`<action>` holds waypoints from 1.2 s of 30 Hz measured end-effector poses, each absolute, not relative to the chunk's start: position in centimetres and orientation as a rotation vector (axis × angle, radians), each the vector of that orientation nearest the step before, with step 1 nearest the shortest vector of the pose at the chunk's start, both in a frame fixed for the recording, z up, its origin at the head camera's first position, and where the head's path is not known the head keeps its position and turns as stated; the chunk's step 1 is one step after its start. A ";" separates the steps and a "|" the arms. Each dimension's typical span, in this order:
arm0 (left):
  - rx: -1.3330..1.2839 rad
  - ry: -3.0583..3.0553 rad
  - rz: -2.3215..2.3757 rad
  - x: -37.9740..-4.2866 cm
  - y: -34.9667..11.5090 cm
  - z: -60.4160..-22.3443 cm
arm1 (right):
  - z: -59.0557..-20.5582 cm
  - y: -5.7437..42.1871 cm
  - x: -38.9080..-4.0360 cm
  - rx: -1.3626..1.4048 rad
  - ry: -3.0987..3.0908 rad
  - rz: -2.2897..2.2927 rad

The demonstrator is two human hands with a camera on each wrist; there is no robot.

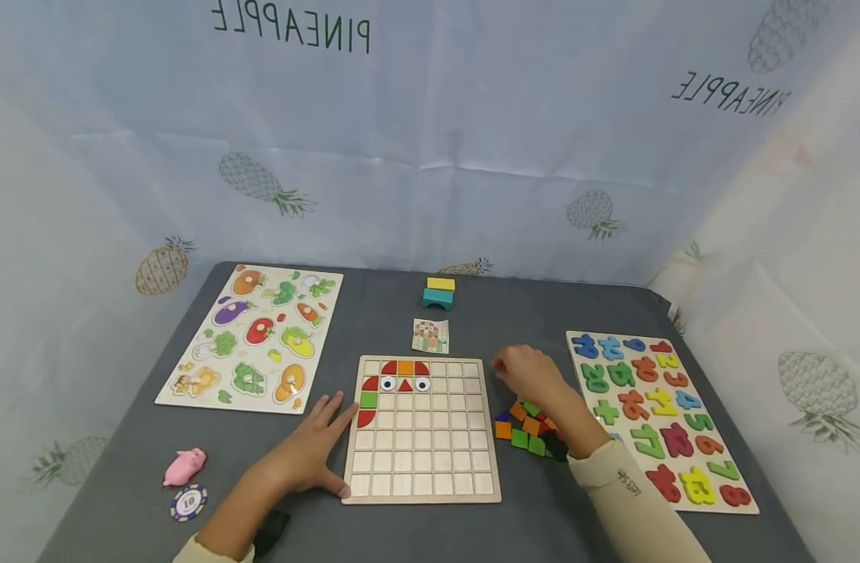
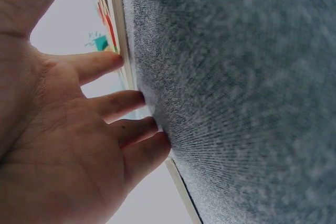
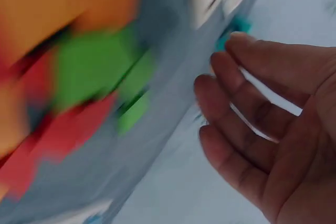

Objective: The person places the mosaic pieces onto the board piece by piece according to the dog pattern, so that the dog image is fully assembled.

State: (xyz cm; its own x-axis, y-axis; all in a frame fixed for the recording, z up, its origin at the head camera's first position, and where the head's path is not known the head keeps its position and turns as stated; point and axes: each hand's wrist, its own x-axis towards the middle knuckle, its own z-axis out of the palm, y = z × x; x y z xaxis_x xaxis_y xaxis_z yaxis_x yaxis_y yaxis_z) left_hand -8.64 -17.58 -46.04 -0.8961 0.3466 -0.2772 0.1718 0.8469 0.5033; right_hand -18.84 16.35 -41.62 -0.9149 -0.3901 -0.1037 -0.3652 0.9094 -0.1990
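Note:
A wooden grid board lies on the dark table, holding red, orange and green pieces plus two eye discs near its upper left. My left hand rests at the board's left edge, fingers spread, the thumb by the lower left corner. Just off the board's upper right side hovers my right hand, its fingers loosely bent; the right wrist view shows no piece in it. Below that hand is a pile of coloured tiles, blurred in the right wrist view and partly hidden by the forearm in the head view.
Behind the board lie a picture card, a teal arch block and a yellow block. A vegetable puzzle is at left, a number puzzle at right. A pink pig and a poker chip sit front left.

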 end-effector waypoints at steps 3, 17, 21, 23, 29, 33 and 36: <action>0.378 2.661 0.675 -8.6 -17.6 -46.0 | -42.5 19.2 -18.7 -0.484 2.943 -0.228; 0.371 2.654 0.664 -8.6 -17.6 -45.9 | -44.2 22.7 -18.2 -0.424 2.908 -0.276; 0.368 2.649 0.654 -8.6 -17.5 -46.0 | -44.1 22.7 -18.3 -0.420 2.901 -0.291; 0.364 2.644 0.652 -8.6 -17.5 -46.0 | -44.0 22.6 -18.4 -0.422 2.898 -0.289; 0.362 2.637 0.667 -8.7 -17.6 -46.0 | -43.1 21.1 -18.9 -0.415 2.936 -0.361; 0.369 2.643 0.662 -8.8 -17.6 -46.1 | -42.5 17.6 -18.8 -0.514 2.859 -0.605; 0.372 2.641 0.655 -8.8 -17.6 -46.2 | -42.6 14.3 -18.4 -0.631 2.748 -0.722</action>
State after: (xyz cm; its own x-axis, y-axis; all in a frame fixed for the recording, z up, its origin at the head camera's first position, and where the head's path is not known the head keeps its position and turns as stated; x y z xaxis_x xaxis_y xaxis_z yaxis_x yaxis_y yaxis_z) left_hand -8.80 -17.61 -46.17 -0.8876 0.3422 -0.3083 0.1584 0.8554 0.4932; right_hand -18.43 14.26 -42.59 -0.8808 -0.4605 -0.1103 -0.3469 0.7861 -0.5116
